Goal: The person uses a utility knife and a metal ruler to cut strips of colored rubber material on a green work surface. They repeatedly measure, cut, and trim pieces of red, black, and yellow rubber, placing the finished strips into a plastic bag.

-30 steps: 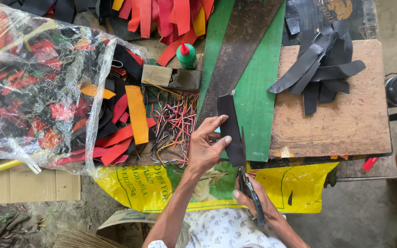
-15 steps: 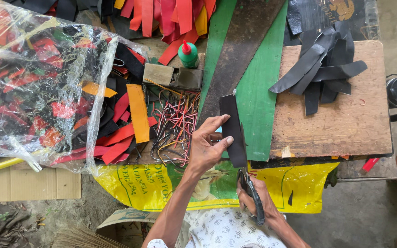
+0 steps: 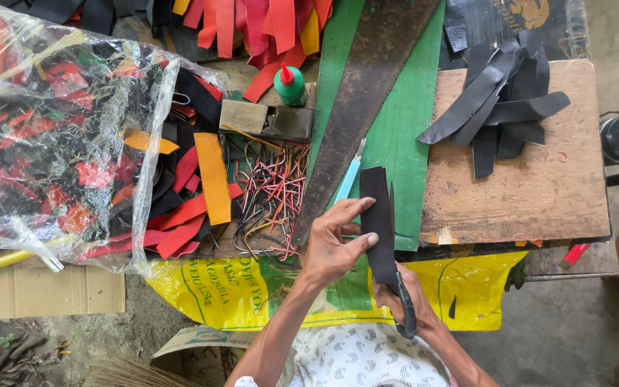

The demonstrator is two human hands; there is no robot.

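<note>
While held over the near edge of the tabletop (image 3: pixel 539 208), the work piece stands as follows.

Black strip: a long, narrow, matte black strip (image 3: pixel 377 215), flat and roughly upright in the view, its top end squared, a thin sliver parting along its right edge.
Left hand: the left hand (image 3: pixel 332 244) pinches the strip's left edge between thumb and fingers, closed on it.
Right hand: the right hand (image 3: pixel 404 297) is closed around black-handled scissors (image 3: pixel 404 304) at the strip's lower end; the blades are hidden behind the strip.
Edges: a green sheet (image 3: pixel 402 122) and a long brown strip (image 3: pixel 367 100) lie just beyond the strip; a yellow sack (image 3: pixel 252 287) hangs over the front edge beneath the hands.
Open room: bare wood to the right, below a pile of black cut pieces (image 3: pixel 499 115); to the left, tangled wires (image 3: pixel 274 193) and a clear bag of coloured scraps (image 3: pixel 51 136) crowd the surface.
</note>
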